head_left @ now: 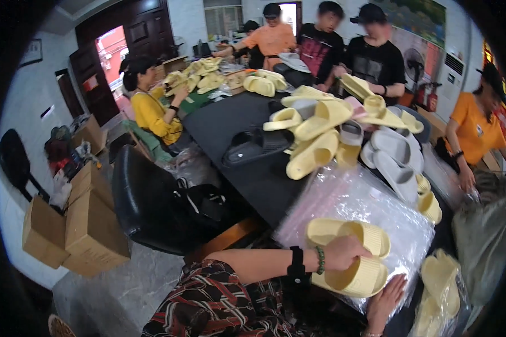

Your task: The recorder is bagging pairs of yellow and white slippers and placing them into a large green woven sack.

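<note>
Left hand [343,253] is gripping a pair of pale yellow foam slides [351,255], probably light and squashy; right hand [385,300] is lying flat and released at five o'clock.

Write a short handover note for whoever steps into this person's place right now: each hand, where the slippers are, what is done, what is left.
Left hand: gripping a pair of yellow slippers over the stack of clear plastic bags.
Right hand: open, fingers spread at the bags' near edge, holding nothing.
Done: bagged yellow slippers lie at the right.
Left: the held pair is not bagged; a loose slipper pile waits on the black table.
</note>
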### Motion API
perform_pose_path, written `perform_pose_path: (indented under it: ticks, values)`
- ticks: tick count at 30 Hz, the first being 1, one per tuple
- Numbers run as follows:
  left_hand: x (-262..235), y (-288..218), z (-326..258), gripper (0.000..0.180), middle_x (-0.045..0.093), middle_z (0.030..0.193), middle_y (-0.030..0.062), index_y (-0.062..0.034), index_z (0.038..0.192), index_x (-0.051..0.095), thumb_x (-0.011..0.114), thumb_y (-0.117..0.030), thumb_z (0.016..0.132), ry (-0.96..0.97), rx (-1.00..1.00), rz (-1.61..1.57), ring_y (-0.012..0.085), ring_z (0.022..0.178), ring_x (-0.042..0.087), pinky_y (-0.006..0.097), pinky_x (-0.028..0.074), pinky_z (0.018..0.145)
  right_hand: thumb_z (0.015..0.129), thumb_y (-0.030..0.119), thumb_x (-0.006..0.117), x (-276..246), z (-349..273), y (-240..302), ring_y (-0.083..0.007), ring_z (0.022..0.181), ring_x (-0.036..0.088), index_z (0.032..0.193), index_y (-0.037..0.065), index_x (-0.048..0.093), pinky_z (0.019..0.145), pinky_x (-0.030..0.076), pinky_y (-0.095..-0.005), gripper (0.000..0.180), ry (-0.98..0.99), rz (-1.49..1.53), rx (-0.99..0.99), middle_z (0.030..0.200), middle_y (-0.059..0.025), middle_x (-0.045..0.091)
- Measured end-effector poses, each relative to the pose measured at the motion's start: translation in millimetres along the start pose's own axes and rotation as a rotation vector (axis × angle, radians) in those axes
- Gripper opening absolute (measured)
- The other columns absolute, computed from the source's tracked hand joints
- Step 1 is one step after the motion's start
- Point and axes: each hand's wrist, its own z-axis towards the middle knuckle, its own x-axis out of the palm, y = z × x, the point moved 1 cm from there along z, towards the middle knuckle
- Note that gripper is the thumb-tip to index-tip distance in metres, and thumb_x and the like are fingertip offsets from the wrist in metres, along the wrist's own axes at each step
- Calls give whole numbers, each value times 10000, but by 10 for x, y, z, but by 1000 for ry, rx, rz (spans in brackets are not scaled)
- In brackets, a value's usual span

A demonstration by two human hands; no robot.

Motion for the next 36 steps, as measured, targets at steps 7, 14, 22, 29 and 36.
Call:
perform_pose_path:
  ticks: [7, 14, 22, 29, 36]
  values:
    - [-398, 132, -288, 384, 625, 832, 132, -145, 1142, 709, 559, -7, 816, -101, -135, 126, 330, 827, 591, 433, 491, 737, 1021, 452, 339, -426, -68, 294, -415, 1431, 234, 1483, -72, 238, 1147, 232, -493, 706, 29, -28, -79, 1544, -281, 240]
    - [-1081, 220, -590, 483, 594, 792, 51, -221, 1254, 621, 546, -52, 807, -338, -51, 448, 238, 781, 581, 346, 508, 696, 1026, 461, 332, -424, -113, 270, -391, 1444, 220, 1494, -49, 242, 1152, 213, -484, 698, 40, -18, -46, 1561, -247, 229]
    - [-2663, 994, -143, 447, 580, 785, 96, -184, 1255, 619, 550, -93, 823, -523, -54, 772, 284, 766, 580, 414, 485, 697, 1038, 423, 349, -474, -125, 327, -387, 1444, 222, 1494, -51, 235, 1168, 190, -477, 667, 17, -25, -72, 1559, -251, 228]
    - [-3900, 2051, 295, 530, 579, 1112, 242, -97, 1379, 481, 469, 12, 860, -655, -509, 833, 400, 980, 597, 439, 501, 891, 1032, 416, 363, -509, -101, 391, -407, 1435, 229, 1482, -55, 274, 1164, 200, -490, 657, 17, 18, -62, 1540, -278, 251]
    - [-2845, 2264, 91, 584, 468, 1375, 199, -190, 1447, 421, 570, -296, 892, -414, -325, 912, 391, 1319, 394, 580, 293, 1083, 1029, 428, 359, -460, -104, 382, -411, 1432, 239, 1482, -49, 281, 1162, 200, -494, 663, 4, 18, -20, 1539, -270, 263]
